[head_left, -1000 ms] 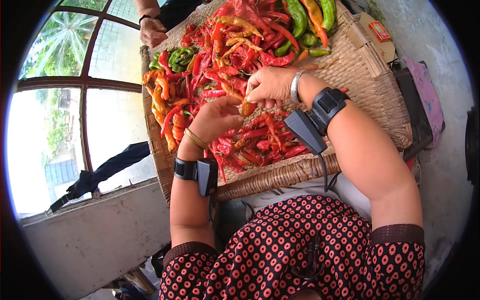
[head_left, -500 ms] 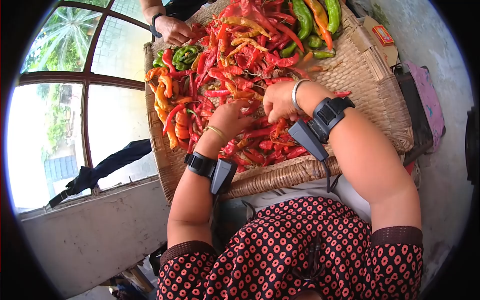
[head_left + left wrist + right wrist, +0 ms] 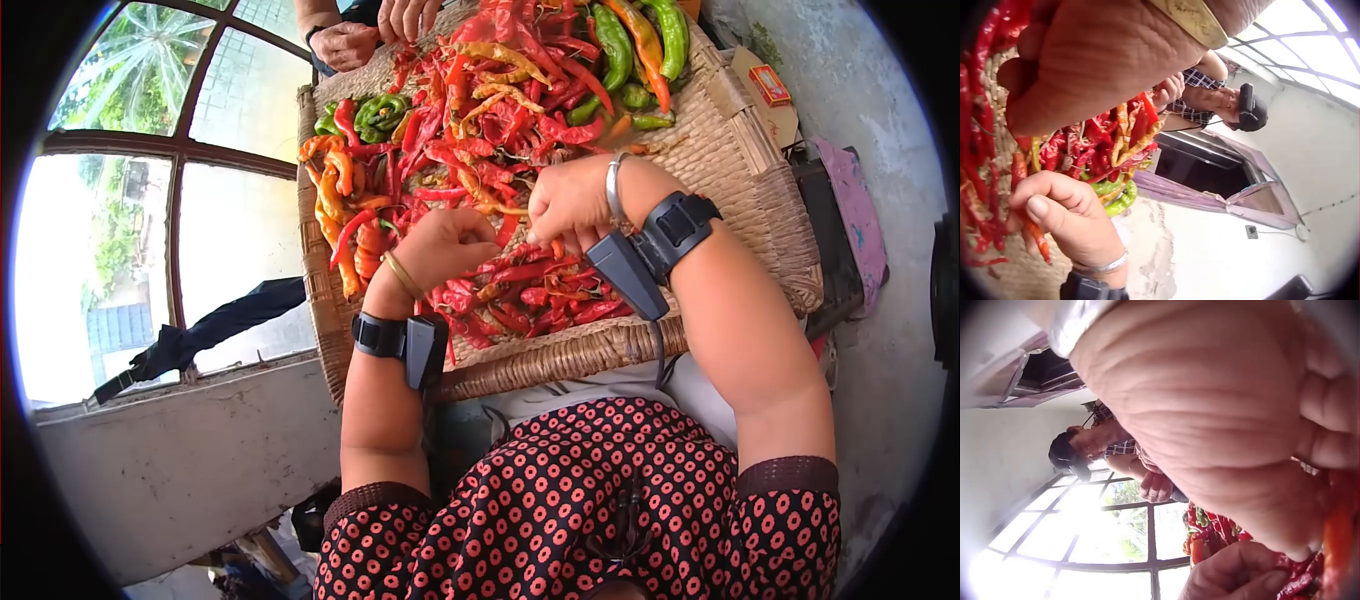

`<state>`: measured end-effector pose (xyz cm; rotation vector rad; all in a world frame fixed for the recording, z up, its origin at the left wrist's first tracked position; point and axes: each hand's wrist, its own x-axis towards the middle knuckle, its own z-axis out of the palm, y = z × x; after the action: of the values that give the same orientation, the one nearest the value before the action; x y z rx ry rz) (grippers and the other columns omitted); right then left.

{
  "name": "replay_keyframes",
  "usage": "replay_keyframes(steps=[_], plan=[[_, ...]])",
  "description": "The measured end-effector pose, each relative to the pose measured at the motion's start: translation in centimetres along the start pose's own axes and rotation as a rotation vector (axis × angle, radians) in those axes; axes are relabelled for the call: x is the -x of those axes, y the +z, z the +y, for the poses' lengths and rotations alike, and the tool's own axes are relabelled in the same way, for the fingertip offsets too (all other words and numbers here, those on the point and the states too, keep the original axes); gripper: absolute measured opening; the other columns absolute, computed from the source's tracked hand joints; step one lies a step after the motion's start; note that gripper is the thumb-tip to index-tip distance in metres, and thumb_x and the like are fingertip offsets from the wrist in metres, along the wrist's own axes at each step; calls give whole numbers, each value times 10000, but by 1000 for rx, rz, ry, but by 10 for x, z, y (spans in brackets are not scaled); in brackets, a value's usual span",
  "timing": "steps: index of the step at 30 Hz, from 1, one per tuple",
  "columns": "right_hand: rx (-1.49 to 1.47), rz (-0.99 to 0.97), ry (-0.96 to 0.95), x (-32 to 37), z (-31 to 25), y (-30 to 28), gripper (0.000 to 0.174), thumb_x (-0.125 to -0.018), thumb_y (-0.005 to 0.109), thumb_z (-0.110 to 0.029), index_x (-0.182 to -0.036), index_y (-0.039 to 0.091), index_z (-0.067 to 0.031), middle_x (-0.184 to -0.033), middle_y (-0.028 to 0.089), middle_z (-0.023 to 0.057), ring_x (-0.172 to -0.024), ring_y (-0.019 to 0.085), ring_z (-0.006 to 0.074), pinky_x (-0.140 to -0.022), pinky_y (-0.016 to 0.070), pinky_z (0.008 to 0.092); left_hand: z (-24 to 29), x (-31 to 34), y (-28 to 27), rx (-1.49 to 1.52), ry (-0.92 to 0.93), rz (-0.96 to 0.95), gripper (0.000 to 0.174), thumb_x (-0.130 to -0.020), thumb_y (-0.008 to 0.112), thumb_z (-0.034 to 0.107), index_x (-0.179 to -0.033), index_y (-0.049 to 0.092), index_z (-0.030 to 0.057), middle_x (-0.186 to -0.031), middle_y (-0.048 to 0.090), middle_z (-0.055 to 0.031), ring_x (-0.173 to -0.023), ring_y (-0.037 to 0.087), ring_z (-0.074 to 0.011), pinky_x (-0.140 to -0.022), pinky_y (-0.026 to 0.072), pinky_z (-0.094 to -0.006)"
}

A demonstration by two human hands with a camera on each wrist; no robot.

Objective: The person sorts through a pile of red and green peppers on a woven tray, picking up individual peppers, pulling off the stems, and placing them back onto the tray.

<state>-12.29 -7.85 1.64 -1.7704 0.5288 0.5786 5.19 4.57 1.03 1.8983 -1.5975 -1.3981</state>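
In the head view both hands work close together over red chili peppers on a woven tray (image 3: 740, 190). My right hand (image 3: 578, 200), wearing a silver bracelet, pinches an orange-red chili pepper (image 3: 1036, 239) between thumb and fingers, clearest in the left wrist view. My left hand (image 3: 445, 245), with a gold bangle, has bent fingers beside the right fingertips. A red chili pepper (image 3: 508, 230) shows between the hands. Dark red wrinkled chilies (image 3: 1300, 578) show right at the left fingertips in the right wrist view; I cannot tell whether the left hand holds one.
Across the tray are another person's hands (image 3: 345, 45) near the pile's far edge. Green peppers (image 3: 675, 45) lie at the far right, orange ones (image 3: 330, 215) at the left. Windows (image 3: 110, 230) and a folded umbrella (image 3: 215, 330) are at the left. The tray's thick rim (image 3: 560, 355) faces my lap.
My hands, close over the tray a second ago, have drawn slightly apart and nearer to me. The other person's hand has reached the pile's far edge, and that person's second hand has appeared.
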Motion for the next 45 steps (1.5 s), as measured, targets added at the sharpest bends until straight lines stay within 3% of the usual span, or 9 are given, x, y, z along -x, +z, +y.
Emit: replay_keyframes(steps=[8,11,14,25,32,35,39,41,45], plan=[[-777,483,-598,-6,1,-10,360,-796,556,-280,-1045,538,-20,-811,589,58,-570,560,84,-452,448,183,2,-11,-2,638,274,551,139,-773,588,79,-901,599,26,-636,556,23,-561,486,-50,-505,404,-201],[-394,526,-313,-18,8,-8,357,-796,566,-266,-1033,537,-1,-832,581,49,-586,552,85,-462,443,205,-8,-7,-10,-333,-11,501,189,-710,629,190,-843,616,57,-708,582,-121,-669,574,-205,-588,443,-308],[-223,308,-198,-21,8,0,337,-777,576,-266,-1010,553,-23,-809,585,38,-578,555,93,-470,449,228,-24,-2,-11,-632,-4,361,235,-670,664,211,-838,626,52,-719,600,-103,-654,580,-216,-620,451,-306],[135,257,-109,-35,15,8,326,-705,592,-244,-936,603,-14,-801,625,107,-601,601,171,-614,474,298,-39,-8,-1,-880,84,268,185,-647,593,168,-816,608,95,-754,556,-98,-740,555,-303,-648,450,-376],[51,238,-183,-30,10,12,310,-693,582,-225,-941,603,-39,-751,621,98,-610,596,166,-586,476,298,-6,-2,0,-309,159,343,160,-671,608,70,-829,615,47,-660,595,-63,-585,553,-145,-531,437,-275],[23,337,-378,-34,12,17,262,-689,571,-226,-878,620,-51,-681,615,76,-617,591,157,-546,474,292,2,-5,5,527,134,212,74,-790,586,66,-839,586,10,-693,577,19,-622,505,-29,-530,414,-169],[-61,175,-339,-34,7,14,209,-722,575,-170,-873,575,-27,-641,590,21,-530,528,108,-492,439,243,2,-12,10,642,226,182,94,-785,590,61,-868,587,17,-798,600,3,-724,551,-64,-658,451,-190],[-97,180,-212,-25,2,10,187,-739,570,-176,-859,575,-33,-619,584,14,-515,521,96,-461,427,234,-1,-16,13,683,200,351,92,-788,598,81,-849,581,14,-673,570,13,-547,489,-22,-478,386,-148],[-296,284,-179,-21,9,-2,182,-785,558,-219,-808,568,-38,-606,569,18,-490,514,71,-389,393,211,-16,-15,-2,691,77,416,87,-803,566,69,-884,590,47,-743,592,3,-597,527,-32,-511,408,-128]])
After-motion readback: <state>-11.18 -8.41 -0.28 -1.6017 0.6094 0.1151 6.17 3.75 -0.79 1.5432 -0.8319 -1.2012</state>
